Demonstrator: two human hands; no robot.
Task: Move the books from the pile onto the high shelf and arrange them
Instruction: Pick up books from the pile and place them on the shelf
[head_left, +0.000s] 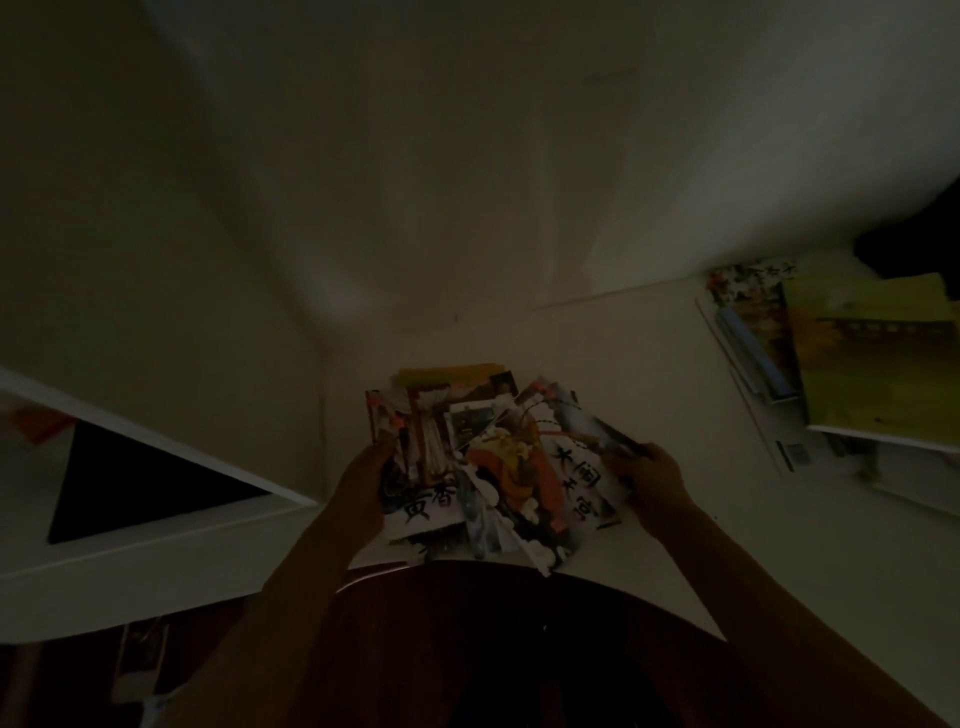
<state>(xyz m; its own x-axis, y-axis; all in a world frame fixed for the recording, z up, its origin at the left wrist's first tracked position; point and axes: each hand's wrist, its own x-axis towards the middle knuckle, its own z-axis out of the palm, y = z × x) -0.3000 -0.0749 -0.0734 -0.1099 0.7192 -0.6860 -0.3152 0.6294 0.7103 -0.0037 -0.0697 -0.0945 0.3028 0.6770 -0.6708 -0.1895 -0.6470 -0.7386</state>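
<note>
Single view: head-worn, wide-angle. Looks forward and steeply down from close above a pale tabletop (649, 364) set against a wall (415, 156). Both forearms enter from the bottom edge. Frame dim, edges bowed. No second view to overlap.
</note>
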